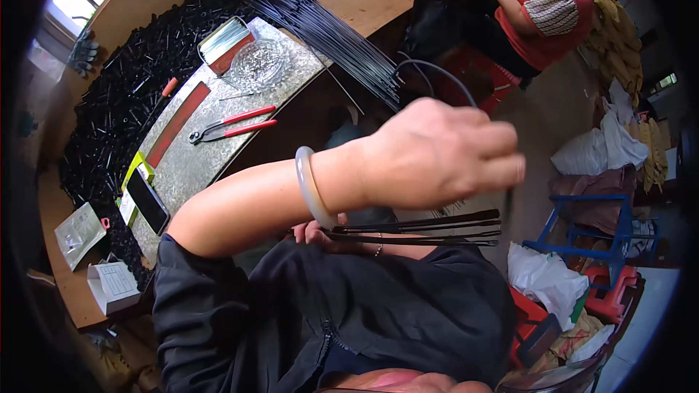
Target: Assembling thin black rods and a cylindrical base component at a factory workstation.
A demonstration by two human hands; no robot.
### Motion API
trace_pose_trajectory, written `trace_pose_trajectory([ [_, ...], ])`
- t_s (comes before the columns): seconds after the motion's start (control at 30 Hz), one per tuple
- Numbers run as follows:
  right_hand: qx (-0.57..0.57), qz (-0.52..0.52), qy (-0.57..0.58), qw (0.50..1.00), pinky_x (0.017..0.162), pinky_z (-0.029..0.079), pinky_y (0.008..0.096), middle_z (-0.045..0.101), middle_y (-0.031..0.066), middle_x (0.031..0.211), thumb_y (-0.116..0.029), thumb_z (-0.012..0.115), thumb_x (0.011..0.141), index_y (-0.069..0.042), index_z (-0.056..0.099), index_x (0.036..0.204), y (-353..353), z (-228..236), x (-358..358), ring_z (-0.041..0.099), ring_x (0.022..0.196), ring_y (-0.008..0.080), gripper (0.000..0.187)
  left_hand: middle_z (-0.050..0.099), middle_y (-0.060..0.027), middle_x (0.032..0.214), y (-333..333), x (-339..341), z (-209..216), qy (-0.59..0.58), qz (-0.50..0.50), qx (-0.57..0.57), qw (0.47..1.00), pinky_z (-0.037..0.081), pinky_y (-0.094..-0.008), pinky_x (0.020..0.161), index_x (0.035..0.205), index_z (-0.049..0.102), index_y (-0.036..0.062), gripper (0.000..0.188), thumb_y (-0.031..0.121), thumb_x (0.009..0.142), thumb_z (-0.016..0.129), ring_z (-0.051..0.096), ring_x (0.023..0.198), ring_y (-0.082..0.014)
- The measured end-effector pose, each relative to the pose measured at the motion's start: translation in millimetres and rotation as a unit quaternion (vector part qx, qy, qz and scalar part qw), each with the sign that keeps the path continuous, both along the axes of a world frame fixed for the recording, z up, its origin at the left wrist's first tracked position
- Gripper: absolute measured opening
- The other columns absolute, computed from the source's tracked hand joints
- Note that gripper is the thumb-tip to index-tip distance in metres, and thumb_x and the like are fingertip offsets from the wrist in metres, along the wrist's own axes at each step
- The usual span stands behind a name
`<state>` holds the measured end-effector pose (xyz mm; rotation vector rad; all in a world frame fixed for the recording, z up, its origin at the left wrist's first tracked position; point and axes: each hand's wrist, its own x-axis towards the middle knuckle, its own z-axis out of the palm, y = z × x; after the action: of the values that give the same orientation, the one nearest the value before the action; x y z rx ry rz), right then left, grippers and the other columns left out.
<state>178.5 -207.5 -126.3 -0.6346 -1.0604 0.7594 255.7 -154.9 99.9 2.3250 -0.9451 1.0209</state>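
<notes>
My left hand (440,153) reaches across to the right, a pale bangle (314,189) on its wrist. Its fingers are curled, blurred at the tips, around what appears to be a bent thin black rod (448,71); the grip itself is hidden behind the hand. Below that forearm, close to my dark jacket, my right hand (313,234) is closed on several thin black rods (444,227) pointing right. Most of the right hand is covered by my left arm.
On the curved bench lie red-handled pincers (233,125), a clear dish (259,65), a tin of thin rods (224,42), a phone (147,200), long black rods (328,33) and heaped short black pieces (131,84). A person (546,14) sits at upper right. A blue frame (582,229) stands right.
</notes>
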Motion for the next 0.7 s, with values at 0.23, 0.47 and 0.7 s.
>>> trace_pose_trajectory([
  [0.23, -0.038, 0.012, 0.01, 0.999, 0.066, 0.045, 0.0279, 0.059, 0.0052, 0.074, -0.014, 0.056, 0.091, -0.005, 0.053, 0.07, -9.5, -12.8, -8.7, 0.055, 0.069, 0.0166, 0.023, 0.054, -0.008, 0.073, 6.4, 2.3, 18.1, 0.06, 0.037, -0.166, 0.984, 0.045, -0.0333, 0.05, 0.096, 0.061, 0.0092, 0.022, 0.006, 0.074, 0.065, 0.055, 0.061, -0.0266],
  [0.47, -0.207, 0.0, 0.064, 0.976, 0.064, 0.043, 0.0222, 0.055, 0.0024, 0.072, -0.021, 0.054, 0.094, -0.004, 0.054, 0.077, 16.5, 3.3, 3.2, 0.053, 0.067, 0.0091, 0.023, 0.058, 0.0015, 0.075, 99.3, -88.2, -28.1, 0.281, 0.174, -0.414, 0.848, 0.039, -0.0231, 0.061, 0.097, 0.063, -0.0011, 0.031, 0.029, 0.089, 0.06, 0.048, 0.066, -0.0049],
  [0.7, -0.255, -0.007, -0.064, 0.965, 0.048, 0.034, 0.0244, 0.046, -0.0026, 0.055, -0.026, 0.066, 0.087, -0.005, 0.051, 0.067, 55.6, 5.9, -33.9, 0.039, 0.052, 0.0052, 0.033, 0.064, -0.0077, 0.088, 95.2, -186.2, -48.6, 0.114, 0.311, -0.403, 0.853, 0.043, -0.0242, 0.066, 0.1, 0.063, -0.0023, 0.026, 0.017, 0.083, 0.067, 0.052, 0.068, -0.0104],
])
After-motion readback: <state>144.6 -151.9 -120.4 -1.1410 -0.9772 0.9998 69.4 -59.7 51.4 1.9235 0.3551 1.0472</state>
